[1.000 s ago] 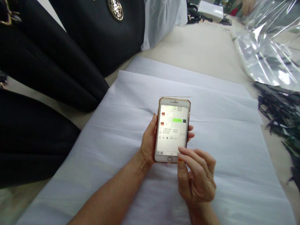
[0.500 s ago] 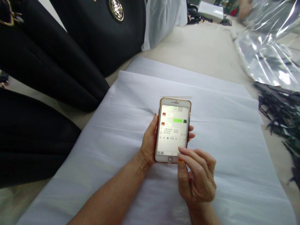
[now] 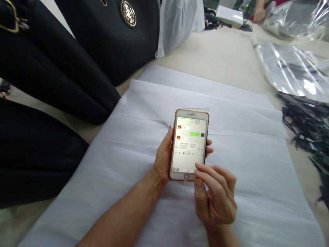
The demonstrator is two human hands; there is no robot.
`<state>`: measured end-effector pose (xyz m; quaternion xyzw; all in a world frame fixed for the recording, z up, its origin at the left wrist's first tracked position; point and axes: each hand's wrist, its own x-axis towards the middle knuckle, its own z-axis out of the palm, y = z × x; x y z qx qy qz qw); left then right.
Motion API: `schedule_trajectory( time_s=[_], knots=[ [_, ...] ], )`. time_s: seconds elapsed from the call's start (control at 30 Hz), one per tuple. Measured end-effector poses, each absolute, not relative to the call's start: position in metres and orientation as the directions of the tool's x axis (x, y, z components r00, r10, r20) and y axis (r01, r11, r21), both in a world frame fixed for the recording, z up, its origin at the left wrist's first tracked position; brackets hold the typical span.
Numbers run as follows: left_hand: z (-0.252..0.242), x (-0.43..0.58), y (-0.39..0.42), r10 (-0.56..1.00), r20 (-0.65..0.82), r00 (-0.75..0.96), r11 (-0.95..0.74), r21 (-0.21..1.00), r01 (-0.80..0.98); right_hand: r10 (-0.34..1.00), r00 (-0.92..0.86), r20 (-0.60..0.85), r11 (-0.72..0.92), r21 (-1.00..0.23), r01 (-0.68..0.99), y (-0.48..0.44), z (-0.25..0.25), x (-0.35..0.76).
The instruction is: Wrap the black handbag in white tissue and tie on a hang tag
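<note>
A white smartphone (image 3: 189, 144) in a gold-edged case lies in my left hand (image 3: 164, 154), its lit screen showing a chat with a green bubble. The thumb runs along the phone's left side, and fingertips of the same hand show past its right edge. My right hand (image 3: 217, 192) is at the lower right corner of the phone, thumb and fingers drawn together over the bottom of the screen. Nothing shows between those fingertips. White sheets (image 3: 144, 127) are spread under both hands.
Black bags (image 3: 108, 37), one with a round gold emblem, stand at the left beside a translucent plastic bag (image 3: 174, 27). Clear plastic (image 3: 288, 65) and dark tassels (image 3: 305, 127) lie at the right. Behind are a white box (image 3: 229, 16) and another person's hand (image 3: 259, 14).
The other person's hand and the clear plastic at the upper right have shifted; the raised plastic now sits lower. My hands and the phone keep nearly the same pose.
</note>
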<state>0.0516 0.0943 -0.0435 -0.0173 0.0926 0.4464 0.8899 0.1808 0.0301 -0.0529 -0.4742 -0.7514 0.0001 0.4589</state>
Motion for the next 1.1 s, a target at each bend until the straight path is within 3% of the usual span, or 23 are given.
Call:
schedule_trajectory(
  time_s=[1.1],
  knots=[
    [-0.0504, 0.0527, 0.0942, 0.796, -0.133, 0.591, 0.601, 0.045, -0.798, 0.679, -0.160, 0.716, 0.594, -0.408, 0.693, 0.0329, -0.0508, 0.1799]
  ],
)
